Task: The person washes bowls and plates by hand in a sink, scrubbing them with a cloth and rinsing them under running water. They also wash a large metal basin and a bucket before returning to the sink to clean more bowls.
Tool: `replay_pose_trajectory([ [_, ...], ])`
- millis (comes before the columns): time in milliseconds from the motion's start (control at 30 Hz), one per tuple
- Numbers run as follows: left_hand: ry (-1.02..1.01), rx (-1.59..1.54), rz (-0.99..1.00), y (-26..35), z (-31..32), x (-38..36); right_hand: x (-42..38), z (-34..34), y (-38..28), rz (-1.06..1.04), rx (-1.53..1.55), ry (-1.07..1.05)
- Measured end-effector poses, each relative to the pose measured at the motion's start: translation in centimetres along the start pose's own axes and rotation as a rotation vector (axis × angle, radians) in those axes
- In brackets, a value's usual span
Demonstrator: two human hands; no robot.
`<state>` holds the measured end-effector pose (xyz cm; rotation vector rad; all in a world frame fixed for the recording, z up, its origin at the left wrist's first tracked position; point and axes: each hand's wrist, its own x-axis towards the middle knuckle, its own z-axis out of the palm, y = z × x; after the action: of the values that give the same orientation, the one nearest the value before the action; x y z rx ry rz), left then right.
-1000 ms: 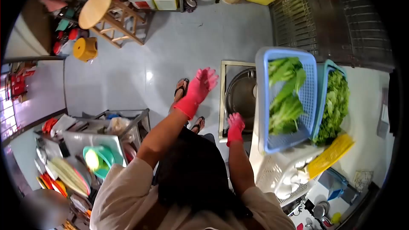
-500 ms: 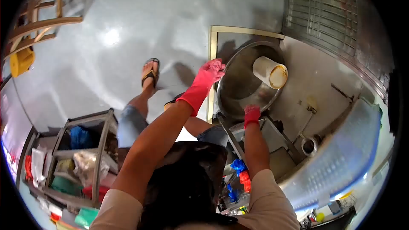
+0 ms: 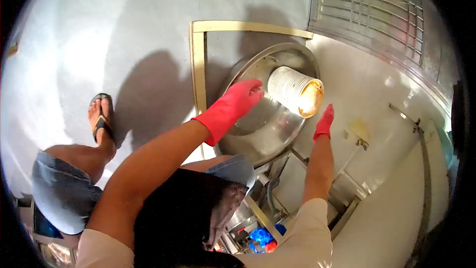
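Well, left hand [image 3: 234,109]: gloved in smooth, slightly shiny pink to the wrist; fingers bent and bunched toward the stack, nothing seen pinched in them. A narrow gap seems to show at the fingertips, though touch cannot be told for sure.
Right hand [image 3: 324,123]: gloved in the same pink, fingers pressed together in a narrow wedge, pointing away from the body, nothing seen in them; the thumb cannot be made out.
Stack [image 3: 287,87]: between the two hands, inside the metal basin; a white cylinder of closely nested, ribbed rims, its round end smeared orange-brown and facing the right hand's side. It lies at a slant across the view; whether it leans on the rim cannot be told.
Metal basin [image 3: 265,141]: below and beyond the left hand, broad, round and dull silver, with bright glare along its inner wall.
Beige frame [image 3: 250,26]: squared, flat-edged, beyond the left hand and around the basin's far corner.
Floor [image 3: 153,10]: pale grey, smooth, softly reflective, with broad shadows left of the left hand.
Wall [image 3: 342,69]: off-white and glossy, past the right hand, under a metal grille [image 3: 374,12] of thin bars.
Sandal [image 3: 101,123]: dark and strapped, on a foot well left of the left hand.
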<state>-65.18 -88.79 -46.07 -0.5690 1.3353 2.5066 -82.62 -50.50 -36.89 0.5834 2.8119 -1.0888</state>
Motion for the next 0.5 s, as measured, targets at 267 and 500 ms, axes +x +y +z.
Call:
replay_pose_trajectory([
  [267, -0.133, 0.273, -0.025, -4.6, 1.7, 4.1, 9.4, 4.2, 0.0, 0.281, -0.052, -0.370],
  [500, -0.252, 0.312, -0.263, -7.5, 4.4, 3.5, 5.6, 5.7, -3.0, 0.153, -0.155, -0.401],
])
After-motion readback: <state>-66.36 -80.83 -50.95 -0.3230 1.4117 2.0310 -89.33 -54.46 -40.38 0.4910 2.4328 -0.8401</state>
